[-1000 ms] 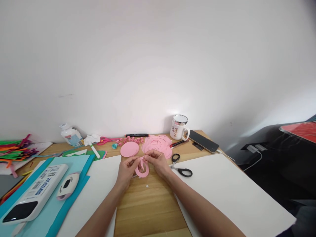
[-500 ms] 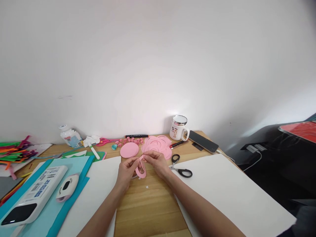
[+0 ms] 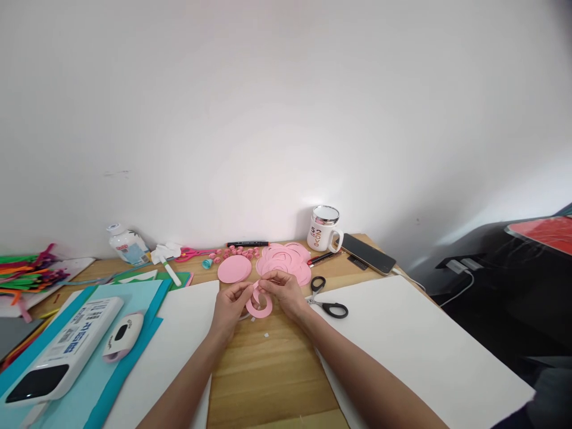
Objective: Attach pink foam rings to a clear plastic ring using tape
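Risks, left to right: left hand (image 3: pixel 233 305), thumb and fingers pinching a pink paper strip (image 3: pixel 264 310), possibly risking a crease through pressing too hard; the strip, curling down between the 2 hands, possibly risking a tear at its narrow top through uneven pulling; right hand (image 3: pixel 282 292), fingertips gripping the same strip, possibly risking a slip through loosening; black-handled scissors (image 3: pixel 336 310), lying just right of the right wrist, possibly risking a knock from a sideways swing. Materials, left to right: smooth light-blue sheets (image 3: pixel 145 293), lying flat left of the left hand; small, tight pink coils (image 3: pixel 217 260), scattering beyond it; thin, round pink discs (image 3: pixel 233 270), stacking nearer it; pink spiral cutouts (image 3: pixel 286 261), overlapping beyond the right hand; glossy, metal-rimmed white mug (image 3: pixel 317 234), standing upright farther beyond; matte white sheet (image 3: pixel 411 351), lying right of the right forearm.
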Available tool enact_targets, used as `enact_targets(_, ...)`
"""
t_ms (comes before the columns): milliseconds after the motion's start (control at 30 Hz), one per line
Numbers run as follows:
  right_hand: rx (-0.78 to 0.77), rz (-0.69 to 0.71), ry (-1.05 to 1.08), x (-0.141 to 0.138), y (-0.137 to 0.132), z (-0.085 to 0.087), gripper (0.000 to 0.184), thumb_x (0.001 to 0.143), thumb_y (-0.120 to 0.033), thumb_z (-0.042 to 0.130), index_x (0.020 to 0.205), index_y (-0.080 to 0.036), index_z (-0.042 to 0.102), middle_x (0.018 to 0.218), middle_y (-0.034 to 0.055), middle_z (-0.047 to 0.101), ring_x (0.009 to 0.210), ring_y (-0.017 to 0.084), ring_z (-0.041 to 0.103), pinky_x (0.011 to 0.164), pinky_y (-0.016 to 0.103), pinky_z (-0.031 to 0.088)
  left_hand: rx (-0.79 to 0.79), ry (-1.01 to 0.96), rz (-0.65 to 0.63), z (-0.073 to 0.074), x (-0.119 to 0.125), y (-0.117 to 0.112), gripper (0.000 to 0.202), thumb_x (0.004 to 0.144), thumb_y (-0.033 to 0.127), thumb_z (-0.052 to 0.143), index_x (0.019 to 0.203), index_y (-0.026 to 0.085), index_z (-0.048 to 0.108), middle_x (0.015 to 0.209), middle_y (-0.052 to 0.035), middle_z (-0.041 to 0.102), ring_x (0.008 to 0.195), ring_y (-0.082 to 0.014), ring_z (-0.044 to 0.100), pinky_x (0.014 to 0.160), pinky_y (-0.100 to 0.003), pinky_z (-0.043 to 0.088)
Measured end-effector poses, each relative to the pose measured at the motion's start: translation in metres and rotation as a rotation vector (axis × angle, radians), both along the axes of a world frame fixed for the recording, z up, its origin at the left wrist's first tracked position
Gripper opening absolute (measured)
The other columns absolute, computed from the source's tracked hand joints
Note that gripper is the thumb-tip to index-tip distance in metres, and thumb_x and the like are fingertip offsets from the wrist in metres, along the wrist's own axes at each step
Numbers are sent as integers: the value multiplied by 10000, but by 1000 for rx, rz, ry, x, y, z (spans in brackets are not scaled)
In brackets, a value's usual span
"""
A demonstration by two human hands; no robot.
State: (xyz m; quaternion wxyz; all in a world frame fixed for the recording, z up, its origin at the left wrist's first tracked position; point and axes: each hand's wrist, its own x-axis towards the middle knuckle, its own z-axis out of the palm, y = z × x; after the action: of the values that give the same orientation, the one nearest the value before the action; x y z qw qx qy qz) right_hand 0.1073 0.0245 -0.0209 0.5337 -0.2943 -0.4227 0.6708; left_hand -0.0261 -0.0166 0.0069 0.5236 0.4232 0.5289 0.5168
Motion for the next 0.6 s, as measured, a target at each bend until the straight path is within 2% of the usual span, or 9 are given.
enact_targets(333,-40,19,41,0,1,-1,240,579,-299,724,755,-146,668,694,37,668,621,132,603,668,282,478,1,-12,51,1,0,0,379,574,368,713,864,126,681,592,-25,658,515,-120,571,489,-200,444)
enact_targets(600,-24,1,-6,1,0,1,214,539,-277,748,673,-151,639,630,7,647,553,110,569,580,247,467,-21,-1,4,-2,0,0,401,587,393,699,879,119,676,578,-23,637,488,-116,543,450,-202,424)
